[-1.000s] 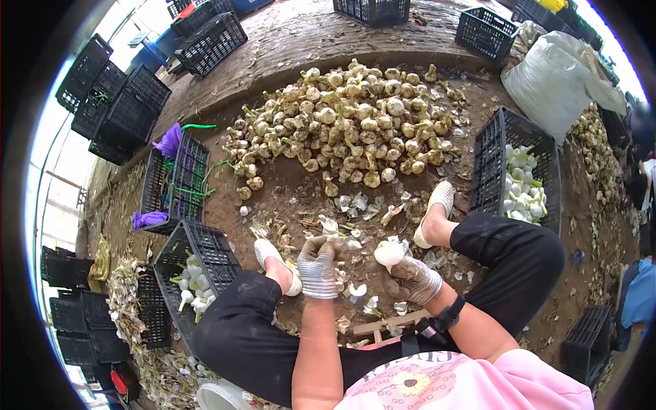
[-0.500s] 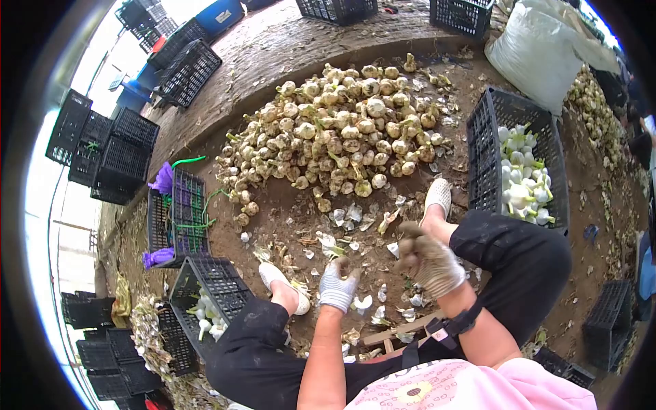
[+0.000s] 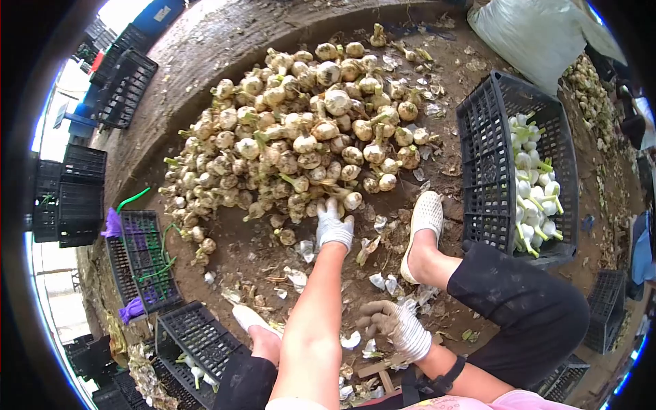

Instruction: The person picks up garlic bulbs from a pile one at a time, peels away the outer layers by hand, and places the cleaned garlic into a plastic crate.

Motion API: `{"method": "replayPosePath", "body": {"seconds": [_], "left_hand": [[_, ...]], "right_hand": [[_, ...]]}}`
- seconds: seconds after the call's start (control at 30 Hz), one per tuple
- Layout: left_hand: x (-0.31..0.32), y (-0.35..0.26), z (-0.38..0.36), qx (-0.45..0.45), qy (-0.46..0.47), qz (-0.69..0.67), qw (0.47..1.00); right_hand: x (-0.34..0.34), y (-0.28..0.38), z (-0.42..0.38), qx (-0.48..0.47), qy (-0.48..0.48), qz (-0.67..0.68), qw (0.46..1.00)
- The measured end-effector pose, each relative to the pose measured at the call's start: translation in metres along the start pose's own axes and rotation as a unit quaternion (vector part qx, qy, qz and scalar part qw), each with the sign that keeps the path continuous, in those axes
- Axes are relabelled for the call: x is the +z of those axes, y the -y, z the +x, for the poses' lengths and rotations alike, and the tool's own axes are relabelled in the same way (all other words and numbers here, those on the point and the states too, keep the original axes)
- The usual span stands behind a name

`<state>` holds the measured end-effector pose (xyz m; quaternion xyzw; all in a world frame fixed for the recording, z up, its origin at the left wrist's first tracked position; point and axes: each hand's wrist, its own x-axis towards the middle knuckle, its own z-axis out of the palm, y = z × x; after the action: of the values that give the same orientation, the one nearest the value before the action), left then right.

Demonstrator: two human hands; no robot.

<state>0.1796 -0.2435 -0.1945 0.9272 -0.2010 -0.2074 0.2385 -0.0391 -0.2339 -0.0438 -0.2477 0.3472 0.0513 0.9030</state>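
My left hand (image 3: 333,227), in a pale striped glove, reaches to the near edge of a heap of soil-stained garlic bulbs (image 3: 301,137). Its fingers are stretched out and apart against the lowest bulbs, with a single bulb (image 3: 352,200) just beside the fingertips. My right hand (image 3: 396,328), in a glove with dirty brown fingers, hangs low over the littered ground before my lap. Its fingers are curled together, and whatever may be inside them is hidden. Scraps of garlic skin (image 3: 296,279) lie between my feet.
A black crate (image 3: 486,164) with peeled white garlic (image 3: 536,184) stands at my right. Another crate (image 3: 205,342) with a few white bulbs is by my left leg. Beyond it is a crate with purple netting (image 3: 147,260). A white sack (image 3: 526,41) stands at the back right.
My left hand has moved forward from above the ground scraps to the heap. My right hand has drawn back and lower, toward my lap. The view has tipped and shifted.
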Motion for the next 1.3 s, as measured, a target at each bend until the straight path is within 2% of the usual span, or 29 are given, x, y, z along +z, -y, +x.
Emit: {"method": "replayPosePath", "body": {"seconds": [0.03, 0.13, 0.17, 0.2, 0.27, 0.33, 0.37, 0.5, 0.53, 0.6, 0.73, 0.77, 0.87, 0.9, 1.17, 1.27, 1.3], "left_hand": [[0.021, 0.007, 0.006, 0.065, -0.061, -0.008, 0.996], [0.025, 0.016, 0.011, 0.047, -0.070, -0.093, 0.992], [0.033, 0.028, 0.008, 0.078, -0.105, -0.111, 0.985], [0.021, 0.026, -0.006, 0.109, -0.119, -0.085, 0.983], [-0.007, 0.025, -0.049, 0.122, -0.112, -0.082, 0.983], [-0.040, 0.019, -0.105, 0.155, -0.109, -0.093, 0.977], [-0.057, 0.010, -0.134, 0.167, -0.115, -0.069, 0.977], [-0.106, -0.014, -0.229, 0.227, -0.115, -0.016, 0.967], [-0.116, -0.014, -0.246, 0.208, -0.106, -0.016, 0.972], [-0.129, -0.008, -0.266, 0.214, -0.119, -0.099, 0.965], [-0.145, 0.009, -0.297, 0.203, -0.140, -0.118, 0.962], [-0.148, 0.004, -0.305, 0.208, -0.172, -0.104, 0.957], [-0.145, -0.005, -0.320, 0.258, -0.237, -0.027, 0.936], [-0.147, -0.013, -0.326, 0.244, -0.243, -0.010, 0.939], [-0.157, -0.002, -0.326, 0.254, -0.230, 0.010, 0.939], [-0.162, 0.003, -0.327, 0.184, -0.165, -0.199, 0.948], [-0.163, 0.003, -0.329, 0.077, -0.083, -0.357, 0.927]], "right_hand": [[-0.004, -0.003, 0.004, 0.001, -0.001, 0.013, 1.000], [-0.004, 0.000, 0.010, -0.019, -0.046, -0.012, 0.999], [-0.004, 0.001, 0.011, -0.016, -0.075, -0.004, 0.997], [-0.007, -0.003, 0.015, -0.069, -0.069, 0.017, 0.995], [-0.015, -0.004, 0.020, -0.098, -0.129, -0.118, 0.980], [-0.017, -0.007, 0.021, -0.125, -0.159, -0.175, 0.963], [-0.019, -0.018, 0.025, -0.125, -0.148, -0.068, 0.979], [-0.004, -0.030, 0.019, -0.161, -0.055, -0.006, 0.985], [-0.003, -0.032, 0.012, -0.105, -0.078, 0.058, 0.990], [0.001, -0.035, 0.002, -0.131, -0.004, -0.026, 0.991], [0.015, -0.033, -0.022, -0.053, 0.084, -0.084, 0.992], [0.029, -0.026, -0.036, -0.096, 0.105, -0.134, 0.981], [0.031, -0.040, -0.036, -0.112, 0.091, -0.116, 0.983], [0.036, -0.040, -0.037, -0.102, 0.096, -0.068, 0.988], [0.036, -0.036, -0.047, -0.018, 0.077, -0.119, 0.990], [0.029, -0.042, -0.044, -0.152, 0.143, -0.194, 0.959], [0.031, -0.044, -0.047, -0.160, 0.146, -0.172, 0.961]]}}
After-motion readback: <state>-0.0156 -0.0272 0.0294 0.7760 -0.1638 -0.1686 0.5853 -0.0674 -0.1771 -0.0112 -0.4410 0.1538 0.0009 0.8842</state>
